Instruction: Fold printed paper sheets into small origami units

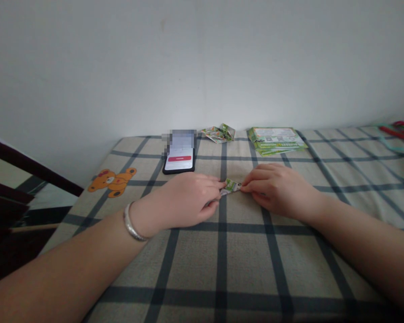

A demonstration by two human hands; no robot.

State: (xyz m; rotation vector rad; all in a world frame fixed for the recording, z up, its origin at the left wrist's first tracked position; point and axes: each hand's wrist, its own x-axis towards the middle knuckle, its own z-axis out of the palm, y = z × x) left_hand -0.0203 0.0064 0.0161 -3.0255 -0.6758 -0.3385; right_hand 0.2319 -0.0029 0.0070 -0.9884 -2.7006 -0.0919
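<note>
My left hand (pixel 185 199) and my right hand (pixel 276 188) meet over a small folded piece of green-and-white printed paper (pixel 231 186) on the checked cloth (pixel 222 260). Both hands pinch it, the left from the left end, the right from the right end. Only a small part of the paper shows between the fingertips. A silver bangle (pixel 132 224) sits on my left wrist.
A phone (pixel 179 152) with a lit screen lies behind my left hand. Further back are a folded paper shape (pixel 218 133) and a stack of green printed sheets (pixel 276 140) near the white wall. Coloured hangers (pixel 402 130) lie at the far right. The bed's left edge drops beside a bear print (pixel 112 181).
</note>
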